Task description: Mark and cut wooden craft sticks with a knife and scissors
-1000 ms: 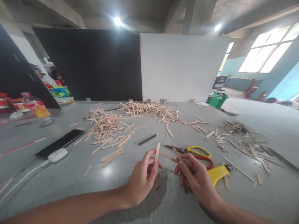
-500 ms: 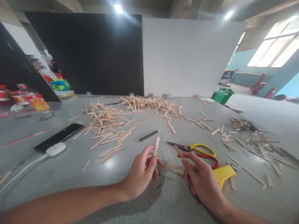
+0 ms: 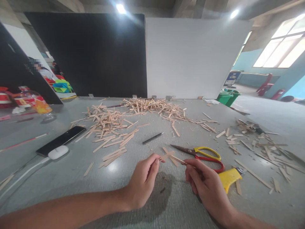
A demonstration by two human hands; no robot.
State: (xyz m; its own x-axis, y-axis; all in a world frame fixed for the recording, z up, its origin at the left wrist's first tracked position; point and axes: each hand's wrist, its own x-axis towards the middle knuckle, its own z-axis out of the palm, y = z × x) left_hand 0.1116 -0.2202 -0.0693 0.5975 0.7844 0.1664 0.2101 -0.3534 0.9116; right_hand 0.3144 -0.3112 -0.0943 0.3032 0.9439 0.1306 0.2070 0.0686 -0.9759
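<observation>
My left hand (image 3: 145,179) is closed, thumb and forefinger pinching a wooden craft stick (image 3: 167,155) that points right. From the right, my right hand (image 3: 205,181) pinches another craft stick (image 3: 178,160), its tip pointing left toward the first. The two ends meet or overlap between the hands; I cannot tell whether they touch. A further craft stick (image 3: 174,163) crosses slantwise at the same spot, and whether it is held or lies on the table is unclear. Behind my right hand lie scissors (image 3: 207,153) with yellow and red handles. A yellow-handled tool (image 3: 229,178) is beside that hand.
Heaps of craft sticks (image 3: 108,119) spread across the grey table (image 3: 114,216). A black pen (image 3: 152,138) lies ahead of my hands. To the left are a phone (image 3: 60,140), a white mouse-like device (image 3: 57,152) and a bottle (image 3: 41,103). Broken sticks (image 3: 268,152) litter the right.
My left hand has tipped its stick from upright to pointing right. The right hand's stick has swung down to point left, so both sticks now come together between the hands.
</observation>
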